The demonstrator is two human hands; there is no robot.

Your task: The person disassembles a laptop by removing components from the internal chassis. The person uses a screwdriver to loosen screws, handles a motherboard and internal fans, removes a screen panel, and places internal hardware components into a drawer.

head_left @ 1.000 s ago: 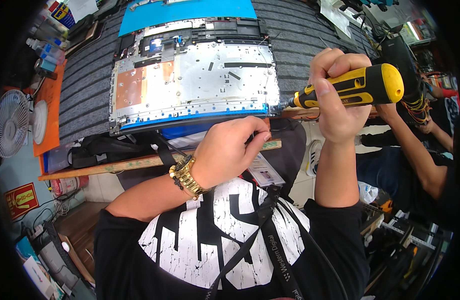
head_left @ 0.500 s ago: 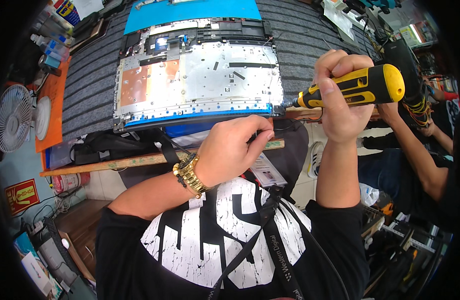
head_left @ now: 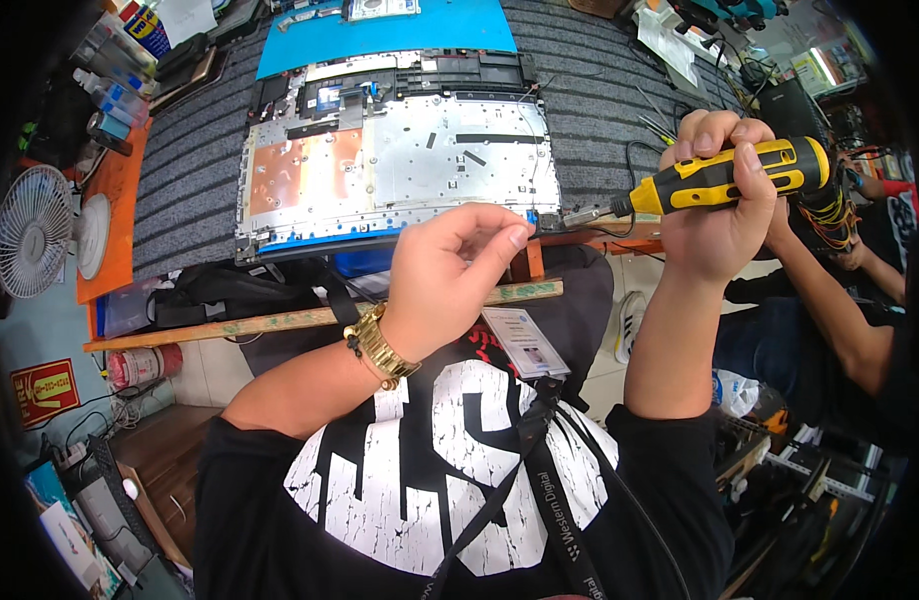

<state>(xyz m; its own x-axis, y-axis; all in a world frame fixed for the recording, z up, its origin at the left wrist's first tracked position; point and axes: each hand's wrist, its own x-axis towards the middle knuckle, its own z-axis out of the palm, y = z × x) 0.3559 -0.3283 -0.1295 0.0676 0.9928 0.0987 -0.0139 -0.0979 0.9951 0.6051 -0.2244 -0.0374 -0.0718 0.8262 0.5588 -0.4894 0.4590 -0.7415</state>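
In my right hand (head_left: 720,215) is a yellow and black screwdriver (head_left: 730,178), held nearly sideways with the fingers wrapped round its handle. Its silver bit points left, close to the front right corner of an opened laptop chassis (head_left: 420,150); I cannot tell whether it touches. The chassis has a silver metal plate, a copper-coloured patch at left and a blue strip along its front edge. My left hand (head_left: 445,265) overlaps that front edge, thumb and fingertips pinched together. Anything between those fingertips is too small to make out.
A ribbed grey mat (head_left: 185,190) lies under the chassis, with a blue mat (head_left: 450,35) behind. Tools and a black cable (head_left: 635,165) lie to the right. A white fan (head_left: 30,232) stands far left. Another person's arm (head_left: 840,300) is at right.
My right hand has shifted right and slightly down with the screwdriver, showing more of its bit. My left hand has risen a little, over the chassis's front edge, still pinched.
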